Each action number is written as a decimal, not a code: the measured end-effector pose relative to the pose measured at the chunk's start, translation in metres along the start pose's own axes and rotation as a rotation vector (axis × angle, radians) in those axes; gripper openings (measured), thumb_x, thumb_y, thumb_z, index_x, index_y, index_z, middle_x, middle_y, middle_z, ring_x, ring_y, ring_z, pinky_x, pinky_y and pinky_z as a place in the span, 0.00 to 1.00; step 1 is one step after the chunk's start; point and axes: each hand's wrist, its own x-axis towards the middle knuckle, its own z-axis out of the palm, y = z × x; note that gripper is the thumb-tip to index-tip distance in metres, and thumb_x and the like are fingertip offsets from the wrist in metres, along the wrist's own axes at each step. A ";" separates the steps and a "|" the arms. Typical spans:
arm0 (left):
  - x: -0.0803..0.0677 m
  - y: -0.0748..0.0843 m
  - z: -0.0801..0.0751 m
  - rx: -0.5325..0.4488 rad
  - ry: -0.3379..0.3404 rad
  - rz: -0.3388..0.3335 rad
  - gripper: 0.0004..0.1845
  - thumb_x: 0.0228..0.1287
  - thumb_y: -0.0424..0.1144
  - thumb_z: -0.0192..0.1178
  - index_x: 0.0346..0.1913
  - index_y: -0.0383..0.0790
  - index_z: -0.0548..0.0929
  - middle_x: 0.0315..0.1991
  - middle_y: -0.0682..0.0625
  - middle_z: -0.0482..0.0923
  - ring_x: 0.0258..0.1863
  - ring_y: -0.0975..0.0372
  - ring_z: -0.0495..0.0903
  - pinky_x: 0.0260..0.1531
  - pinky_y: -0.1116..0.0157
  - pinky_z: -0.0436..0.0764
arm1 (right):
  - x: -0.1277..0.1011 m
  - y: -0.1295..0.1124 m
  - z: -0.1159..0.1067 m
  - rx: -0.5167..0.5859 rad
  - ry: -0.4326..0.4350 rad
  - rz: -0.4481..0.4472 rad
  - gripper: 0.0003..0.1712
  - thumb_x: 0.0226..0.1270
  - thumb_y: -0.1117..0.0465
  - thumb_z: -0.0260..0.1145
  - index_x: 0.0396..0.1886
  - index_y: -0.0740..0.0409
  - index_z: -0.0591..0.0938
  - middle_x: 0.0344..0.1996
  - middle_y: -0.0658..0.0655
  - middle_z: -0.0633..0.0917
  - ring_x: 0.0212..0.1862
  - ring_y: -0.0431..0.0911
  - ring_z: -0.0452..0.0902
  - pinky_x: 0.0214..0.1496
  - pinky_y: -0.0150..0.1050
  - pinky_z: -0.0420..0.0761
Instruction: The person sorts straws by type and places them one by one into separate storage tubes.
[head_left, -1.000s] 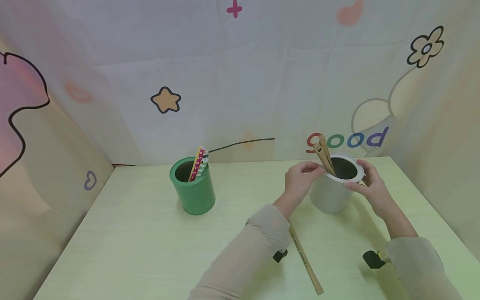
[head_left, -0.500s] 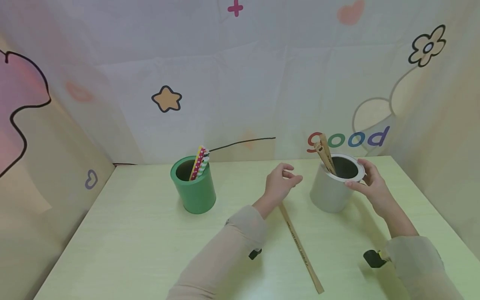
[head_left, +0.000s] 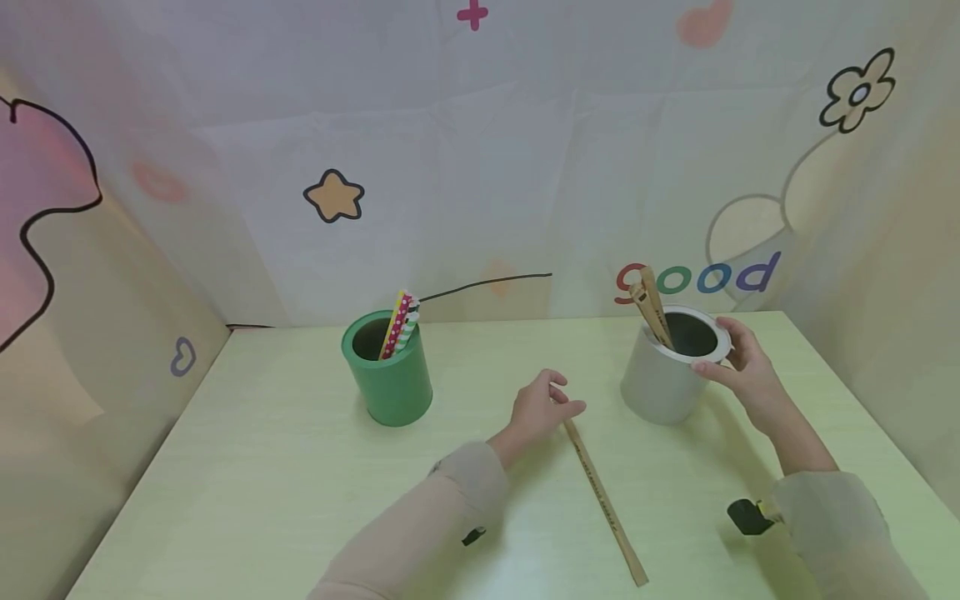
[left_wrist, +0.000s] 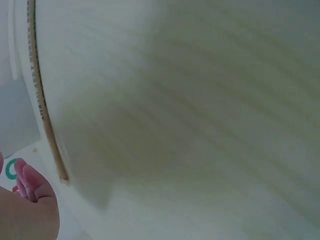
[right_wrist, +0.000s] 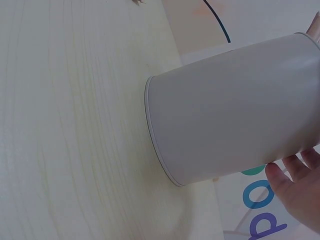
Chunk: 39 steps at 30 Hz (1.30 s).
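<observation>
Two sticks (head_left: 651, 315) stand in the white cup (head_left: 660, 387) the right hand (head_left: 738, 371) grips, while the loose, empty left hand (head_left: 540, 408) nears the last stick (head_left: 603, 500) on the bench (head_left: 262, 483).

Beige long sleeves (head_left: 450, 508), with a small black wrist device (head_left: 745, 517).

Both hands reach forward on sleeved arms, left hand (head_left: 542, 408) loosely curled, right hand (head_left: 738, 371) gripping.

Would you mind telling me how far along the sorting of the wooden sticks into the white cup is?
Done: two wooden sticks stand in the white cup. In hand: the right hand grips the cup's rim, and the left hand hovers at the top end of the last stick, lying on the table. Left: lifting that stick into the cup.
</observation>
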 end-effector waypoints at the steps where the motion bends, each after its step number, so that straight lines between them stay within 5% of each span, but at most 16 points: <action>1: -0.001 -0.002 0.001 0.010 -0.004 0.002 0.22 0.52 0.46 0.62 0.48 0.42 0.70 0.34 0.52 0.77 0.28 0.64 0.74 0.26 0.71 0.73 | 0.000 0.000 0.000 0.004 0.001 -0.001 0.38 0.63 0.61 0.56 0.67 0.51 0.46 0.63 0.58 0.50 0.67 0.58 0.43 0.55 0.19 0.65; 7: -0.006 -0.011 0.008 0.073 -0.039 -0.002 0.24 0.51 0.46 0.63 0.50 0.43 0.71 0.32 0.55 0.74 0.27 0.66 0.72 0.27 0.72 0.72 | -0.001 -0.001 0.001 0.010 -0.002 -0.010 0.38 0.62 0.61 0.57 0.66 0.50 0.48 0.62 0.56 0.52 0.67 0.56 0.45 0.52 0.18 0.66; 16: -0.014 -0.018 0.014 0.234 -0.129 0.102 0.22 0.51 0.45 0.63 0.49 0.41 0.75 0.26 0.59 0.73 0.24 0.70 0.68 0.25 0.75 0.68 | -0.001 -0.002 0.000 -0.026 -0.004 0.008 0.39 0.63 0.58 0.56 0.67 0.50 0.46 0.64 0.58 0.49 0.68 0.59 0.43 0.62 0.33 0.62; 29: -0.024 -0.015 0.016 0.588 -0.136 0.198 0.13 0.51 0.50 0.62 0.38 0.49 0.82 0.33 0.58 0.74 0.30 0.70 0.70 0.26 0.77 0.67 | 0.000 0.001 0.000 0.000 -0.003 0.001 0.38 0.62 0.61 0.56 0.67 0.50 0.46 0.64 0.58 0.49 0.68 0.59 0.42 0.56 0.21 0.65; 39: -0.027 -0.019 0.015 0.665 -0.129 0.237 0.13 0.50 0.53 0.61 0.36 0.52 0.83 0.32 0.59 0.71 0.25 0.71 0.66 0.19 0.77 0.64 | 0.001 0.002 0.000 0.013 0.001 -0.009 0.37 0.62 0.60 0.57 0.65 0.47 0.49 0.64 0.57 0.50 0.68 0.59 0.42 0.56 0.21 0.65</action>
